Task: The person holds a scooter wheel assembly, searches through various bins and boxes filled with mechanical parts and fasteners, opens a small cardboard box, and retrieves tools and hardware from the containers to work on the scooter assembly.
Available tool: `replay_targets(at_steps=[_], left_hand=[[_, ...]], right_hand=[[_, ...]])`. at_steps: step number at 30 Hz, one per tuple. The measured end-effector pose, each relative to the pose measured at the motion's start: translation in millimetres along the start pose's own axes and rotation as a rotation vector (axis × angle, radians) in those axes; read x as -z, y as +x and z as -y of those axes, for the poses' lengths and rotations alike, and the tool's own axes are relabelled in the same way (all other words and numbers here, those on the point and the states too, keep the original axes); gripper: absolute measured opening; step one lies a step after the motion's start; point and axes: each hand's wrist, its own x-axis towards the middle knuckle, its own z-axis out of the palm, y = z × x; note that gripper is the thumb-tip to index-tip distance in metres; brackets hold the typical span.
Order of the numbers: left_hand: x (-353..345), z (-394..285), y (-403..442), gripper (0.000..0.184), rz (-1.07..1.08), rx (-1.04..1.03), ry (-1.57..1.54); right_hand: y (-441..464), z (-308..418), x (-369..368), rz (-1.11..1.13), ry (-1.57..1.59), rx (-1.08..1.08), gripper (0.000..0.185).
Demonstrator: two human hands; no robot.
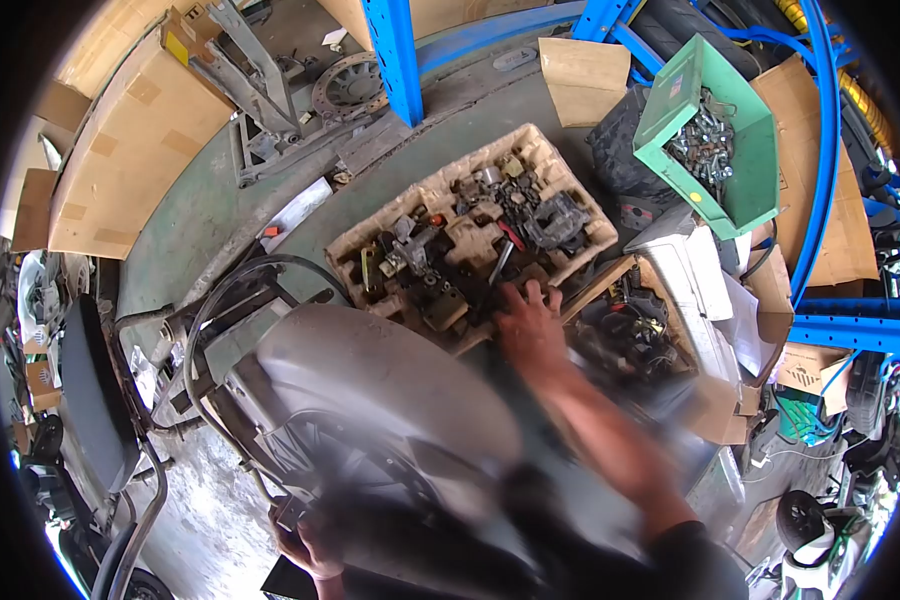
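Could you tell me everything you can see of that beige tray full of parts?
The beige tray is rectangular, open-topped and divided by moulded ridges into pockets; it looks like pulp or foam. Its walls are stained. It lies open side up, set diagonally in view, loaded with jumbled, grimy, metal-looking parts. The gray fender hides part of its near edge. The right hand reaches over that edge; whether it touches the tray is unclear.
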Motion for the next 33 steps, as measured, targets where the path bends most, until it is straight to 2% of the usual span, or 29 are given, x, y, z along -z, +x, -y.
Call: replay_targets(at_steps=[2, 3, 5, 6, 8, 10, 12, 13, 15, 17, 19, 20, 21, 22, 23, 24, 25, 29, 33], left_hand=[[3, -3, 4, 0.047, 0.039, -0.044, 0.028], [5, -1, 4, 0.047, 0.036, -0.044, 0.037], [4, 7, 1, 0.046, 0.008, -0.041, 0.055], [4, 8, 1, 0.046, -0.004, -0.039, 0.062], [5, 5, 0, 0.046, 0.004, -0.013, 0.053], [2, 3, 4, 0.046, 0.010, 0.009, 0.038], [-1, 1, 6, 0.056, -0.046, -0.053, 0.115], [-1, 2, 5, 0.056, -0.042, -0.049, 0.118], [1, 4, 3, 0.047, 0.016, -0.049, 0.063], [1, 0, 4, 0.047, 0.020, -0.062, 0.094], [2, 0, 4, 0.048, 0.037, -0.081, 0.126], [2, 4, 4, 0.048, 0.030, -0.108, 0.131], [3, 6, 3, 0.048, 0.019, -0.132, 0.135], [2, 5, 2, 0.047, 0.021, -0.096, 0.121], [2, 4, 0, 0.047, 0.021, -0.090, 0.121], [2, 4, 0, 0.047, 0.019, -0.085, 0.124], [2, 4, 1, 0.047, 0.018, -0.083, 0.125], [2, 6, 1, 0.047, 0.021, -0.096, 0.130], [2, 5, 1, 0.047, 0.021, -0.102, 0.143]], right_hand=[[-7, 15, 37, 0.312, -0.240, 0.050, 0.032], [-5, 16, 44, 0.312, -0.232, 0.055, 0.032], [6, 10, 58, 0.429, 0.014, -0.023, 0.045], [22, 17, 70, 0.376, 0.071, -0.053, 0.059], [51, 29, 73, 0.121, 0.011, 0.058, 0.061], [79, 40, 49, 0.038, -0.106, 0.195, 0.064], [100, 51, 12, 0.119, -0.071, 0.220, 0.067], [107, 54, 1, 0.197, -0.035, 0.248, 0.070], [121, 55, -4, 0.232, 0.008, 0.257, 0.071], [131, 54, -8, 0.261, 0.056, 0.268, 0.073], [135, 48, -12, 0.243, 0.104, 0.216, 0.071], [137, 43, -2, 0.193, 0.057, 0.209, 0.064], [134, 31, 3, -0.049, 0.091, 0.242, 0.060], [128, 25, 39, 0.002, 0.260, 0.121, 0.060], [126, 12, 48, -0.066, 0.336, 0.008, 0.059], [124, -1, 59, -0.168, 0.299, -0.013, 0.057], [127, -15, 62, -0.161, 0.258, -0.106, 0.057], [128, -54, 67, -0.124, 0.177, -0.117, 0.056], [119, -37, 58, -0.152, 0.031, -0.103, 0.052]])
